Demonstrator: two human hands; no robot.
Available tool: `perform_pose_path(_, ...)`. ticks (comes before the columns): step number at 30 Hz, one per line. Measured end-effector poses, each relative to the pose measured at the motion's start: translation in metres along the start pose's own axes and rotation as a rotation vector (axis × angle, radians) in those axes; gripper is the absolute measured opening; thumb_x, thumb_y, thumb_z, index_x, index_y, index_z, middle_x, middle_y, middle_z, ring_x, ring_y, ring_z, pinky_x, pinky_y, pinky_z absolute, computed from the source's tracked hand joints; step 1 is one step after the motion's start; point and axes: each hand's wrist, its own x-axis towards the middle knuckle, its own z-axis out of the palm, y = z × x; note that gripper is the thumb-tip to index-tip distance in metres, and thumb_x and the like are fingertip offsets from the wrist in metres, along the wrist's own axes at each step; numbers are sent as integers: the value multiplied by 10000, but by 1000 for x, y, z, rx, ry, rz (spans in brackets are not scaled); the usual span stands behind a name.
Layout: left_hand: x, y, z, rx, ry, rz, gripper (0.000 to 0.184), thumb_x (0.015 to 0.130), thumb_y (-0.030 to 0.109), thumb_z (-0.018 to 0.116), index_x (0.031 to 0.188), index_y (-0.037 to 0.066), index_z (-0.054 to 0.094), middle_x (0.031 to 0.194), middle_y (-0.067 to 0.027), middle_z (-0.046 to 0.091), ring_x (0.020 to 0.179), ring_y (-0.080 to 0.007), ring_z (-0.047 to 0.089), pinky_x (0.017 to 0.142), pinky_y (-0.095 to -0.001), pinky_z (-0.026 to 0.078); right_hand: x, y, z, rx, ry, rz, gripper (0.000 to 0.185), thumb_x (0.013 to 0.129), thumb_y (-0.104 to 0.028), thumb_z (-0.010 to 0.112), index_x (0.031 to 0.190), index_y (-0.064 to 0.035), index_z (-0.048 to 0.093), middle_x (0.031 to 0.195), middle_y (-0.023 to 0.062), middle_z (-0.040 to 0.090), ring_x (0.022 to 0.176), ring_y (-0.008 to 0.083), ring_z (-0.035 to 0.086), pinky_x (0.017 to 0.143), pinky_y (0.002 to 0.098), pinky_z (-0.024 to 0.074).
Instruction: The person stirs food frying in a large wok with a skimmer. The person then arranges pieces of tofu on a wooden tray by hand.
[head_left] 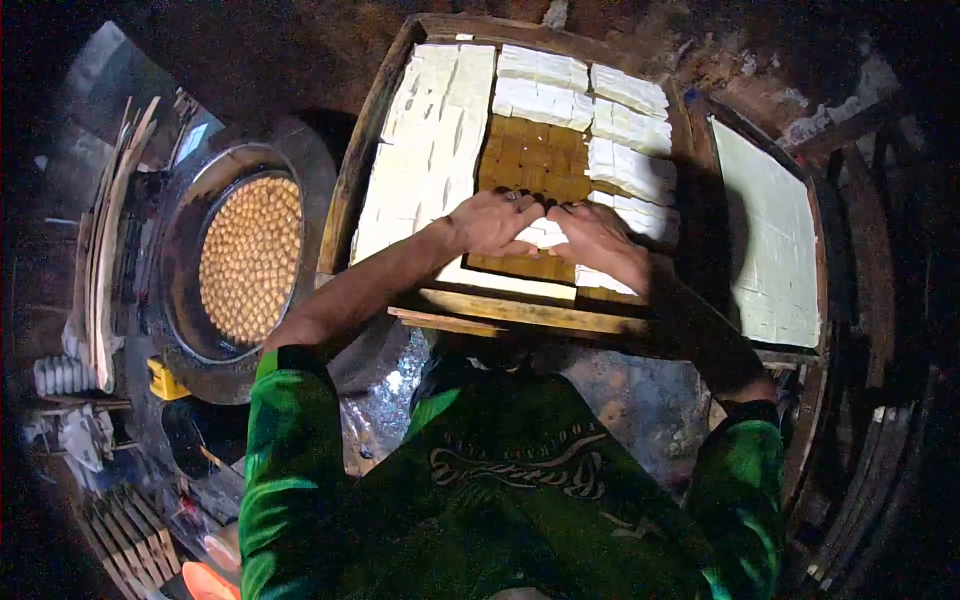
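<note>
My left hand (pixel 490 222) and my right hand (pixel 602 240) meet over a wooden-framed tray (pixel 345 180). Between them they grip a short row of white tofu pieces (pixel 544 234), pressing from both ends with curled fingers. Part of that row is hidden behind the fingers. Below it shows the tray's brown woven mat (pixel 530 160). A large cut slab of white tofu (pixel 425 140) covers the tray's left side. Separated rows of tofu (pixel 540 85) lie at the far end, and more rows (pixel 630 170) run down the right side, beside my right hand.
On the left, a wide round pan (pixel 180 290) holds many golden-brown pieces (pixel 250 260). A second framed tray with a pale slab (pixel 775 240) stands at the right. Wooden slats (pixel 105 240) lean at the far left, above a yellow object (pixel 166 380).
</note>
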Motion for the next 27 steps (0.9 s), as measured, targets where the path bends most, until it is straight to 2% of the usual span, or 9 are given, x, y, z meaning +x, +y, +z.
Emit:
perform_pose_path(2,0,1,-4,-6,-92,-45,520,881,501,541,1074,30,436,994,-194,570,909,-384,600,722,-477,510,0,7,6,-17,38,-13,494,741,-205,722,1142,-14,509,1010,205,609,955,390,580,794,464,459)
perform_pose_path(4,-4,6,-14,7,101,41,524,872,498,547,1086,28,461,1061,-192,545,971,-369,555,816,-464,468,-4,9,16,-28,74,-31,500,738,-199,722,1149,-11,508,1004,204,603,956,392,574,797,461,456)
perform_pose_path(6,-12,12,-28,61,83,27,503,867,461,568,1113,30,487,1114,-189,519,998,-357,521,869,-443,428,-15,10,25,-216,401,-101,509,740,-186,717,1172,-22,503,989,198,590,991,391,555,817,458,448)
perform_pose_path(12,-52,29,-20,-38,-247,-39,507,841,299,627,1277,67,513,1208,-144,585,1161,-304,536,967,-418,437,-44,-32,20,168,-279,161,241,832,-153,560,1023,-7,559,936,197,593,905,362,575,802,438,459)
perform_pose_path(13,-56,26,-5,-3,-195,45,376,843,252,593,1151,36,587,1139,-127,622,1147,-277,545,984,-417,415,-41,-26,30,183,-285,170,222,840,-154,524,993,2,563,905,201,596,896,362,584,786,438,463)
perform_pose_path(16,-61,25,6,-69,-30,46,380,839,223,579,1170,37,579,1135,-131,622,1148,-279,546,980,-410,421,-29,-37,24,217,-261,176,226,856,-156,452,933,20,571,843,207,601,877,362,602,755,439,471)
perform_pose_path(18,-61,28,1,-59,27,77,376,835,192,569,1178,38,570,1133,-139,621,1123,-279,565,960,-398,441,-23,-52,7,76,-484,242,184,812,-116,511,909,28,574,836,216,612,868,359,615,731,435,471)
perform_pose_path(21,-59,26,5,-122,-178,45,507,838,130,587,1323,42,467,1278,-170,555,1192,-319,527,1025,-398,426,-23,-30,23,-10,-422,18,184,756,-67,557,915,19,587,888,213,628,891,353,626,719,433,480)
perform_pose_path(27,-52,24,-13,-301,-419,-65,453,815,119,608,1257,102,512,1078,-179,597,1081,-341,569,896,-455,473,-25,-26,15,104,-375,-70,234,718,-102,637,932,-12,606,887,172,644,839,337,628,689,429,483)
